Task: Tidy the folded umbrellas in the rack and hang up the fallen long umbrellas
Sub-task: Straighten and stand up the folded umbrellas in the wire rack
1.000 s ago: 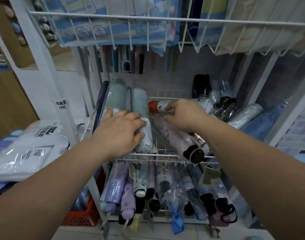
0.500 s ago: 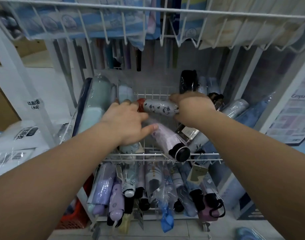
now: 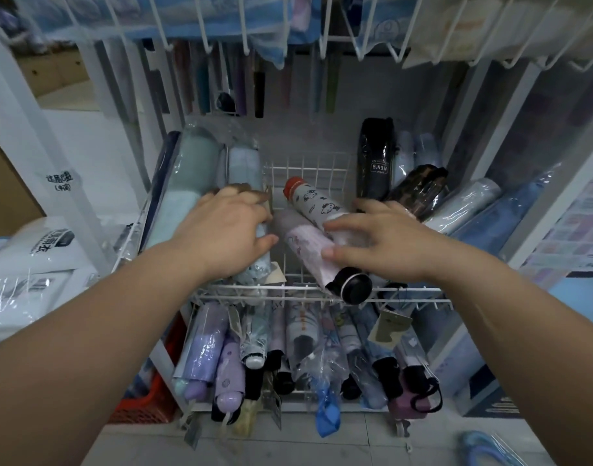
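Soft, even indoor light; plastic-sleeve glare, wide-angle bending at edges, slight motion blur.

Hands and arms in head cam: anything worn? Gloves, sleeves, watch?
Left hand and right hand are bare: no gloves, rings or watch visible. Both forearms are uncovered to the frame edge, with no sleeves in view.
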`<state>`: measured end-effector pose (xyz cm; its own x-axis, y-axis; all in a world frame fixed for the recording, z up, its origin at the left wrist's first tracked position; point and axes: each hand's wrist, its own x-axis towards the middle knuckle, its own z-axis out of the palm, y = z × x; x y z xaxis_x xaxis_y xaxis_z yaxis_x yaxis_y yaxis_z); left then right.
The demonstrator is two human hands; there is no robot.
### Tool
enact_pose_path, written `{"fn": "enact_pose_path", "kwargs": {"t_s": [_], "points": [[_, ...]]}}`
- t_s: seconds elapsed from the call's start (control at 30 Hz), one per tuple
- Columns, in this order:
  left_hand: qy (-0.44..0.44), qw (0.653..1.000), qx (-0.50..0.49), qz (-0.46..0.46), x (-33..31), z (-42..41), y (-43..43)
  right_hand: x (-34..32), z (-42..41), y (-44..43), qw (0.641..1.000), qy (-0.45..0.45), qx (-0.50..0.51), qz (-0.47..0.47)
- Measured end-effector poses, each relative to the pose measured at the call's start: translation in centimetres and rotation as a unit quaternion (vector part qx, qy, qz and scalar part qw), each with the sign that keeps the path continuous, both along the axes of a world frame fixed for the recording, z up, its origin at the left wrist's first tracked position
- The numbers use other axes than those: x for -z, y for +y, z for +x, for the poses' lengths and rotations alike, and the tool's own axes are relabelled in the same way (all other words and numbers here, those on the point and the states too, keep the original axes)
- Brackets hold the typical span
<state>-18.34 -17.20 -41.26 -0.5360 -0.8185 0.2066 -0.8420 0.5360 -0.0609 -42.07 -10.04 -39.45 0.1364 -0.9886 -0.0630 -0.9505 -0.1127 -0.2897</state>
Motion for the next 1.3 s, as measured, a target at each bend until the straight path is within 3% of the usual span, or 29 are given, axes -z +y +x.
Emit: {"fn": "enact_pose_path", "kwargs": {"t_s": [0.13,0.23,0.37,0.53,0.63,0.73,0.9,1.07,1.17,1.3], "points": [[-0.002,1.000,0.009,0.009,0.5,0.7,-0.2,-1.1,-1.9,1.1,0.989,0.010,-0.124,0.083],[-0.007,1.000,0.018,0.016,0.5,1.2,-0.2,-0.9,-2.1,0.7,0.991,0.039,-0.126,0.032],[-0.006,0.999,0.030,0.023,0.2,1.6,-0.5,-0.3,-1.0,0.3,0.990,-0.021,-0.136,-0.041],[-0.010,0.999,0.034,0.024,0.1,1.8,-0.7,0.3,2.1,-0.3,0.988,0.037,-0.148,-0.038],[-0.005,0.999,0.035,0.025,0.1,1.8,-0.6,-0.5,3.9,0.2,0.988,0.086,-0.124,0.037],[-0.003,0.999,0.036,0.026,0.1,1.9,-0.4,-1.4,5.3,-0.8,0.989,0.079,-0.070,0.107],[-0.007,0.999,0.039,0.023,-0.2,2.0,0.0,-0.7,7.5,-5.8,0.996,0.079,0.010,0.043],[-0.023,0.999,0.042,0.022,-0.1,2.5,-0.2,0.6,9.4,-8.5,0.986,0.137,0.059,0.079],[-0.030,0.998,0.043,0.021,-0.2,2.7,-0.2,0.6,9.0,-7.4,0.993,0.090,0.055,0.062],[-0.027,0.999,0.041,0.020,0.0,2.9,-0.1,0.8,7.6,-5.0,0.995,-0.053,0.079,-0.005]]}}
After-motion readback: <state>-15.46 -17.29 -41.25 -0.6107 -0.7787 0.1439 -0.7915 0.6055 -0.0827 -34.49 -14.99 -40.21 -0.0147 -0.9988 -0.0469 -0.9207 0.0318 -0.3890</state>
